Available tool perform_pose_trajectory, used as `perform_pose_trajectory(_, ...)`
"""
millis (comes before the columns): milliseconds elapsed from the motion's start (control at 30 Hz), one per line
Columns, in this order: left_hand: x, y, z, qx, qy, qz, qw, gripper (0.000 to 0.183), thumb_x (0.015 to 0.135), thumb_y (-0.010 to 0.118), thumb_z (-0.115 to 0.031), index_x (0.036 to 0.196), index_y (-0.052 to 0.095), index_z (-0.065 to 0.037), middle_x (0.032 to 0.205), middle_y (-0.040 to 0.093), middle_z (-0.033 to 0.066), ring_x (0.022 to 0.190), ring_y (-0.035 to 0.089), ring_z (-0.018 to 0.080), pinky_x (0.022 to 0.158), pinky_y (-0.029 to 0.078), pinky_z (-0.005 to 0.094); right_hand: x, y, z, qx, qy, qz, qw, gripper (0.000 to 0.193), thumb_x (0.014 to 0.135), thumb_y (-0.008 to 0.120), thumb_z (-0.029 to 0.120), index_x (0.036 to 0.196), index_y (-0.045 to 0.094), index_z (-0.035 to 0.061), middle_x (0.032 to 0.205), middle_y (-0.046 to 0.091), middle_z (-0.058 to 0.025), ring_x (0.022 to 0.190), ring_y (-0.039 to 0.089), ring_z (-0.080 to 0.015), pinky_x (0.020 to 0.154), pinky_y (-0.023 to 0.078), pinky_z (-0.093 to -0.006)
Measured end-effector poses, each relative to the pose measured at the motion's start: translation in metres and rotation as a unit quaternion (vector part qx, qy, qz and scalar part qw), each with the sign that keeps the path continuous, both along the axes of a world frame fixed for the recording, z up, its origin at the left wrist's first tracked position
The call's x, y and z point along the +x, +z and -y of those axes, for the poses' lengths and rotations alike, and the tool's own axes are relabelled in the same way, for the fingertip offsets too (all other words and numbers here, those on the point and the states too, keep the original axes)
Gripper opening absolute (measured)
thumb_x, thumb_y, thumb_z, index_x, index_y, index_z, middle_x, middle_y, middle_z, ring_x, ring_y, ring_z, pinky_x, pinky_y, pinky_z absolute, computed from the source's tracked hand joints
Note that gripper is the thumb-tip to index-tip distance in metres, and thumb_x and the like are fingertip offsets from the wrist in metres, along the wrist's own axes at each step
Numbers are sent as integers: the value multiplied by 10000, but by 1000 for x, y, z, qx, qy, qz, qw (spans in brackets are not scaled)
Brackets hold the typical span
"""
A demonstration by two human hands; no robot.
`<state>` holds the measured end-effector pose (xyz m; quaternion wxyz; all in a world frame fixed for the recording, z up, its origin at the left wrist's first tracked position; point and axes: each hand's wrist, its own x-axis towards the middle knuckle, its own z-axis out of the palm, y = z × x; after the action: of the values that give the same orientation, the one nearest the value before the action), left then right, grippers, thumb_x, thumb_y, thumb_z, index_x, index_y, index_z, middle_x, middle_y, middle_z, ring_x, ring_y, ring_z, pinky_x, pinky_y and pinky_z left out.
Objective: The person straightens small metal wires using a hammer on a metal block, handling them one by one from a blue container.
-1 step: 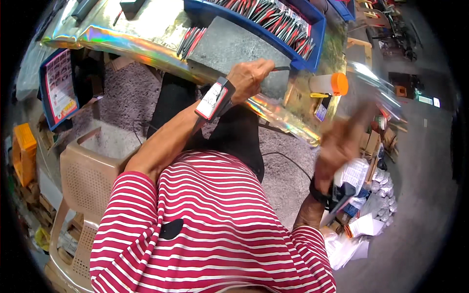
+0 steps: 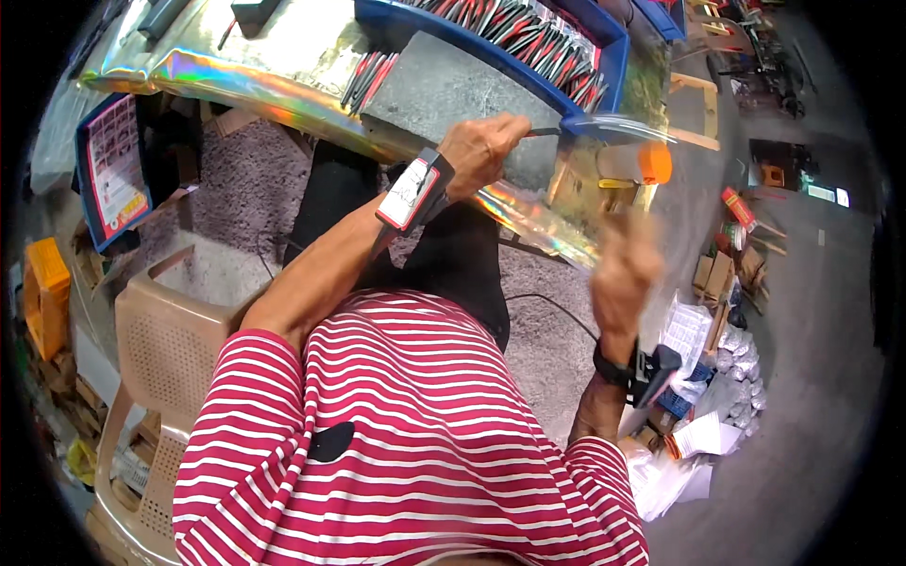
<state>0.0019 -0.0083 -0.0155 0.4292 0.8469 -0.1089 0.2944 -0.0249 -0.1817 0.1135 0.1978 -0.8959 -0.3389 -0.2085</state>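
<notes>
My left hand (image 2: 483, 151) is closed at the near edge of a grey slab (image 2: 462, 80). From its fingers a slim dark piece (image 2: 542, 132) sticks out to the right, over the slab. Motion smears my right hand (image 2: 625, 274), raised off the bench's front edge; it looks closed. A shiny thing (image 2: 618, 124) streaks in a pale arc beyond it, too blurred to name. Slim black-and-red pieces (image 2: 370, 80) lie at the slab's left side. Many similar ones fill a blue tray (image 2: 618, 71) behind it.
An orange-capped white jar (image 2: 654, 162) stands at the bench's right, beside a yellow-handled item (image 2: 616, 183). Shiny film covers the bench edge (image 2: 264, 99). A beige plastic chair (image 2: 175, 330) is at my left. Papers and bags (image 2: 703, 434) lie on the floor at right.
My right hand has moved left and slightly down toward the bench, and the blurred shiny thing has swung left with it, nearer the slab. My left hand has stayed put.
</notes>
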Motion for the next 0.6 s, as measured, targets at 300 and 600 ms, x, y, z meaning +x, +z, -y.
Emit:
perform_pose_trajectory(300, 1, -4, -1, 8, -2, -24, 1000, 157, 721, 503, 2, 863, 447, -36, 762, 527, 129, 657, 547, 320, 528, 438, 370, 1, -32, 5, 229, -121, -318, 912, 189, 835, 522, 181, 753, 487, 15, 523, 390, 23, 453, 349, -51, 398, 283, -208)
perform_pose_trajectory(600, 1, -1, -4, -48, 12, -19, 999, 141, 754, 510, -36, 887, 464, -39, 776, 551, 139, 643, 549, 312, 534, 439, 350, -5, -99, -15, 490, -144, -561, 652, 186, 830, 511, 200, 752, 478, 35, 521, 441, -8, 366, 320, -33, 298, 247, -164)
